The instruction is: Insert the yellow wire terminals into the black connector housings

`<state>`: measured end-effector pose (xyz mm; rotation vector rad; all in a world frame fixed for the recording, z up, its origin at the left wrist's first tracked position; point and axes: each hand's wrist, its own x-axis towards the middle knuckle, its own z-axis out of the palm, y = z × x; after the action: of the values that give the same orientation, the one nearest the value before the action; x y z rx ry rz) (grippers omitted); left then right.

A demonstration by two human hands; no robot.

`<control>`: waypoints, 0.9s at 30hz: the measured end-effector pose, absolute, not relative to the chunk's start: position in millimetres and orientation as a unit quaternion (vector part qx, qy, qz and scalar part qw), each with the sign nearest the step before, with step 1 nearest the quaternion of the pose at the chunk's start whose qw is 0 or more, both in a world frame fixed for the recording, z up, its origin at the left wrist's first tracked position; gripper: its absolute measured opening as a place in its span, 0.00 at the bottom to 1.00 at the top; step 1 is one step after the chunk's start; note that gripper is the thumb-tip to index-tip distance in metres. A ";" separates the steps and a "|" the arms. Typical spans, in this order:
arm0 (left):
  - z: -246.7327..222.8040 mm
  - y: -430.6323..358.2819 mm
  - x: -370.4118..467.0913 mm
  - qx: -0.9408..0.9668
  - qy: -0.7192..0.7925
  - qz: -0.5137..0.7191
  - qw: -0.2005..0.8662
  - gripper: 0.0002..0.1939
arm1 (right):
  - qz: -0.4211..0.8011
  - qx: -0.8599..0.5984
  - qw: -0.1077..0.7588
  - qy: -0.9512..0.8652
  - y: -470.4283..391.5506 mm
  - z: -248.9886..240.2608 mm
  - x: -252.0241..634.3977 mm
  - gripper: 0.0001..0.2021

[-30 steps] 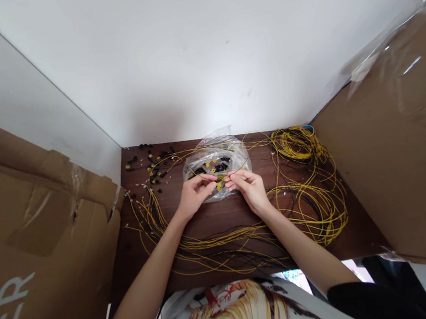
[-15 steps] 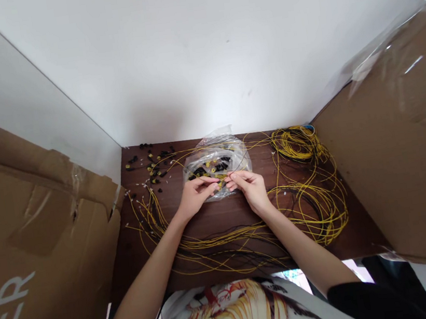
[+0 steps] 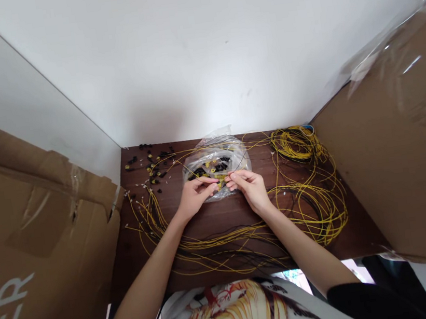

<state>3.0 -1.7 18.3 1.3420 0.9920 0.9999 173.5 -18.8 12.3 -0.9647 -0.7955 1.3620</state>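
Both of my hands meet over the near edge of a clear plastic bag point(image 3: 214, 141) that holds black and yellow connector parts. My left hand point(image 3: 199, 195) pinches something small and dark between thumb and fingertips; its exact shape is too small to tell. Just to the right, my right hand point(image 3: 250, 186) is closed in a pinch, with a thin wire at its fingertips. The two sets of fingertips are a small gap apart. Thin yellow and black wires point(image 3: 216, 241) lie across the brown table point(image 3: 220, 215) beneath my forearms.
Loose black and yellow connectors point(image 3: 153, 170) lie at the table's back left. Coiled yellow wires point(image 3: 295, 143) and a larger looped bundle point(image 3: 324, 213) sit at the right. Cardboard boxes point(image 3: 32, 220) point(image 3: 399, 145) flank the table, and a white wall point(image 3: 199, 51) stands behind.
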 end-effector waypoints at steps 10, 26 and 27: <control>17.9 -1.9 3.2 0.575 0.426 0.418 0.560 0.13 | 0.594 -0.411 0.597 -0.349 -20.4 14.1 171.3 0.08; 16.9 -1.6 3.0 0.569 0.428 0.417 0.565 0.12 | 0.607 -0.401 0.627 -0.277 -16.8 18.0 177.5 0.10; 16.8 -1.6 3.0 0.570 0.429 0.417 0.563 0.12 | 0.606 -0.402 0.627 -0.278 -16.9 18.4 177.6 0.10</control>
<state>3.0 -1.6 16.8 1.3411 1.0098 0.9811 177.6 -16.9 18.4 -0.9225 -0.6372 1.3901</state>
